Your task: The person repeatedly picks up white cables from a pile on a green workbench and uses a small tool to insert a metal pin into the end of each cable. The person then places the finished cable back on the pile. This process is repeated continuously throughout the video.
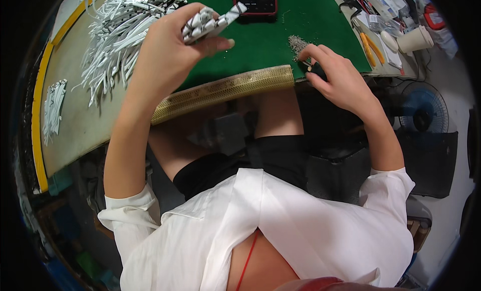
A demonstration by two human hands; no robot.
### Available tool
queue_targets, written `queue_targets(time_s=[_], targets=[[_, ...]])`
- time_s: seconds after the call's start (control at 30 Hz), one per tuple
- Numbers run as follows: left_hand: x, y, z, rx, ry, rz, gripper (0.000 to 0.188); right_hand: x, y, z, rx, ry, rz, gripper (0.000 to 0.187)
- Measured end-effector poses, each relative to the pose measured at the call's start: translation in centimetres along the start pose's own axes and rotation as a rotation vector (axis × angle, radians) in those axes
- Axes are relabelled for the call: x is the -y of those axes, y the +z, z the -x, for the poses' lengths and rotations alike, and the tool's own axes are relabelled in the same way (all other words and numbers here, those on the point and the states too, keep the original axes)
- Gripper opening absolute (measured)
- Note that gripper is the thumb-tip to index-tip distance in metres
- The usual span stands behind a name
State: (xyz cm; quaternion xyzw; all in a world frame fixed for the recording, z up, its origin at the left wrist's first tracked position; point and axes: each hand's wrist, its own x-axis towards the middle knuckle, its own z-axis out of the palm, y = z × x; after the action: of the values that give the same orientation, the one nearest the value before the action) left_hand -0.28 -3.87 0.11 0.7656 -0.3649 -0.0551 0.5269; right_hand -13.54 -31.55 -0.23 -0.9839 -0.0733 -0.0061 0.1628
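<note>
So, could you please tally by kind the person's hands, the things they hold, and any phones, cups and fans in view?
Bare hands: 2, the left hand and right hand
Held things: 2, a white bundle and a black-handled tool
Red-edged black rectangular phone: 1
White tapered cup: 1
Round blue fan: 1
Total: 7

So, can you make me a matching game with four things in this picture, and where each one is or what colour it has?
Things:
1. Bundle of white strips
2. Black-handled tool
3. Phone
4. Fan

Clues:
A. It has a red edge and is by the far side of the green mat.
B. It is in the left hand.
C. It is round and blue.
D. It is in the right hand.

Right pairs: 1-B, 2-D, 3-A, 4-C.
</note>
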Motion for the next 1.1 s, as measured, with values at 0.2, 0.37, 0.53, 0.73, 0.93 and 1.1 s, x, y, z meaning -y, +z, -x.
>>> queue_targets(time_s=[0.2, 0.37, 0.53, 0.73, 0.93, 1.1], targets=[[-0.5, 0.3, 1.8, 0.000, -0.050, 0.032, 0.019, 0.5, 0.1, -0.4, 0.002, 0.005, 0.039, 0.025], [-0.6, 0.7, 2.1, -0.012, -0.027, 0.085, 0.025, 0.4, 0.3, -0.2, -0.036, 0.018, 0.056, 0.025], [0.3, 1.1, 2.2, -0.033, 0.027, 0.079, 0.028, 0.7, 0.4, -0.5, -0.026, 0.028, 0.063, 0.025], [0.2, 1.0, 2.3, -0.045, -0.032, 0.130, 0.029, 0.6, 0.5, -1.0, 0.002, 0.023, 0.074, 0.025], [0.3, 1.1, 2.9, -0.079, -0.016, 0.272, 0.031, 1.0, -0.1, -1.7, 0.090, 0.064, 0.095, 0.031], [-0.7, 1.3, 3.7, -0.087, 0.039, 0.097, 0.024, 1.3, -0.2, -1.4, 0.104, 0.086, 0.114, 0.033]])
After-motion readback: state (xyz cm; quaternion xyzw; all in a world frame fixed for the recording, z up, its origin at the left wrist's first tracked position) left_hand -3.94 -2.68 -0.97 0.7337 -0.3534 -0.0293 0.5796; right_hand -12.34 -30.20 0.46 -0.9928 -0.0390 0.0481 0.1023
